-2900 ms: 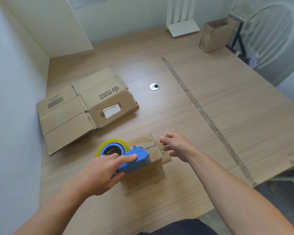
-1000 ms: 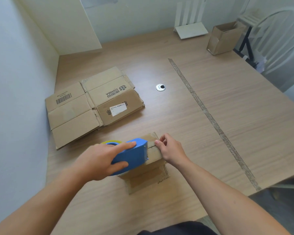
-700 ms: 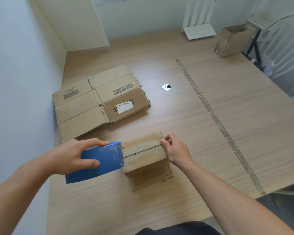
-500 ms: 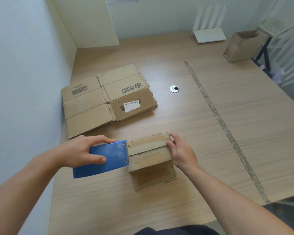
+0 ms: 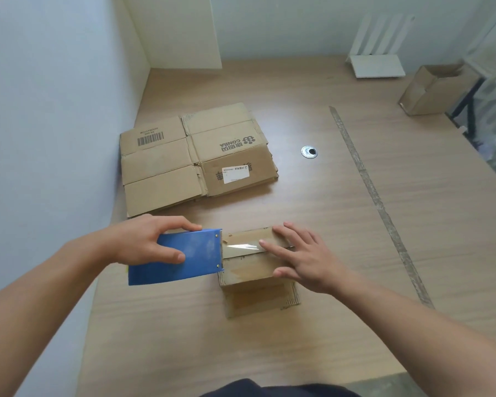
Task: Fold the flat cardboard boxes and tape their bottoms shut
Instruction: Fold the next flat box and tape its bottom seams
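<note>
The left grip [image 5: 143,242] is curled round the blue tape dispenser [image 5: 189,255], thumb on its near face. It holds the toothed end at the left edge of the box [image 5: 249,270], probably to cut the strip. Just to its right, the right grip [image 5: 307,259] lies flat with straight fingers, pressing the clear tape [image 5: 241,247] onto the upturned bottom seam so it sticks. The flat boxes [image 5: 195,159] lie beyond the left grip on the table [image 5: 355,239].
</note>
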Tool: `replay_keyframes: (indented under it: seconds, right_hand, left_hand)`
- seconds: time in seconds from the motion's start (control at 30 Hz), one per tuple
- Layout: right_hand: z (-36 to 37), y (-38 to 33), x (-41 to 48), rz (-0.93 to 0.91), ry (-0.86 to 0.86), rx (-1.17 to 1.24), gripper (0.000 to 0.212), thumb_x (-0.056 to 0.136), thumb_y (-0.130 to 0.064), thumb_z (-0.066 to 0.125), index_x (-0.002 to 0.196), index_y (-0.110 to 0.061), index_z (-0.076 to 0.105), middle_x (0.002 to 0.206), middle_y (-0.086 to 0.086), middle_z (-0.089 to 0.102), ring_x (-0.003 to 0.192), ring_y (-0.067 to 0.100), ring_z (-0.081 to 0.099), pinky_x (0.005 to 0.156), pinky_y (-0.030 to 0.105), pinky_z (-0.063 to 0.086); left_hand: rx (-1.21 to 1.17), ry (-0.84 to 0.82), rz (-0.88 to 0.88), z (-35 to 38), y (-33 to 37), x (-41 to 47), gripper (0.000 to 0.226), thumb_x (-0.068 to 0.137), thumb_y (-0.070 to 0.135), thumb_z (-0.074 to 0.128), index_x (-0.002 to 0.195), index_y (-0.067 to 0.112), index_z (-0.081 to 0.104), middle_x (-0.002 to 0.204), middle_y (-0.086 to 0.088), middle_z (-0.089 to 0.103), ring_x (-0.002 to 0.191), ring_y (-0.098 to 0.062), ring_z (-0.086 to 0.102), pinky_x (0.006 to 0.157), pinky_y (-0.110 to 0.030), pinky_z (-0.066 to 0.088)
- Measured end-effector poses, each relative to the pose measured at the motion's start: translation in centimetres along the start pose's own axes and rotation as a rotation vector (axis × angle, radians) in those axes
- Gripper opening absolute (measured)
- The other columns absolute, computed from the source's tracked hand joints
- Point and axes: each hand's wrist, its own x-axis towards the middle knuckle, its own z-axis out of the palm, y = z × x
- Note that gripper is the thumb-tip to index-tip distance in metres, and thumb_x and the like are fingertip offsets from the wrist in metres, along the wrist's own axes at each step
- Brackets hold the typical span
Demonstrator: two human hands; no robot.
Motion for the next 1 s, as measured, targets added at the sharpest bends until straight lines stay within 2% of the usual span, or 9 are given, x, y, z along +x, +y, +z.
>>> replay_keyframes:
  seconds: [0.1,0.23,0.37,0.57,0.73,0.93,1.0]
  right_hand:
    - [0.0,0.2,-0.1,-0.019,0.004,-0.025,0.057,0.098,-0.071,0.017,0.151,-0.05,0.024,0.154,0.003,0.034,0.141,0.027,0.031,0.103,0.048,0.042]
    - [-0.2,0.2,0.0,-0.013,-0.012,-0.058,0.056,0.099,-0.07,0.015,0.15,-0.05,0.027,0.154,0.001,0.033,0.139,0.025,0.032,0.1,0.05,0.045]
    - [-0.4,0.3,0.3,-0.026,-0.043,-0.101,0.056,0.1,-0.069,0.015,0.15,-0.049,0.029,0.153,0.002,0.032,0.137,0.024,0.031,0.094,0.048,0.046]
    - [-0.4,0.3,0.3,-0.026,-0.058,-0.095,0.055,0.1,-0.068,0.015,0.15,-0.05,0.028,0.153,0.002,0.033,0.138,0.024,0.03,0.091,0.047,0.046]
    - [-0.4,0.3,0.3,-0.009,-0.058,-0.086,0.055,0.1,-0.069,0.014,0.151,-0.051,0.025,0.154,0.002,0.031,0.14,0.025,0.03,0.094,0.049,0.045]
    - [-0.8,0.1,0.4,-0.004,-0.073,-0.086,0.055,0.1,-0.068,0.014,0.15,-0.051,0.027,0.153,0.003,0.031,0.138,0.025,0.029,0.095,0.051,0.046]
    - [-0.9,0.0,0.5,-0.003,-0.087,-0.084,0.054,0.101,-0.068,0.014,0.151,-0.051,0.026,0.153,0.002,0.031,0.138,0.025,0.029,0.095,0.051,0.046]
  left_hand:
    - [-0.001,-0.032,-0.007,-0.2,0.0,0.0,0.055,0.07,0.063,0.064,0.121,0.069,0.045,0.116,0.024,0.063,0.094,0.004,0.061,0.084,-0.024,0.051]
    - [-0.027,-0.061,-0.008,-0.6,-0.2,0.1,0.057,0.064,0.07,0.063,0.117,0.073,0.043,0.121,0.027,0.06,0.102,0.001,0.061,0.094,-0.034,0.051]
    - [-0.029,-0.071,-0.01,-1.1,-1.1,0.1,0.06,0.061,0.075,0.062,0.118,0.073,0.044,0.123,0.029,0.06,0.107,0.001,0.06,0.099,-0.036,0.048]
    - [-0.031,-0.112,-0.04,-1.0,-1.5,0.4,0.054,0.069,0.066,0.065,0.118,0.073,0.043,0.121,0.025,0.06,0.104,0.0,0.06,0.096,-0.034,0.05]
    - [-0.069,-0.133,-0.072,-0.3,-2.4,0.8,0.053,0.068,0.066,0.067,0.116,0.071,0.046,0.123,0.024,0.062,0.104,-0.003,0.063,0.096,-0.037,0.05]
    - [-0.143,-0.159,-0.138,-0.8,-4.5,-0.3,0.045,0.081,0.043,0.077,0.118,0.057,0.055,0.097,0.03,0.067,0.088,-0.001,0.068,0.087,-0.031,0.053]
    - [-0.134,-0.158,-0.158,-0.8,-4.8,-0.2,0.045,0.078,0.046,0.077,0.116,0.056,0.056,0.098,0.029,0.067,0.088,0.0,0.067,0.086,-0.028,0.053]
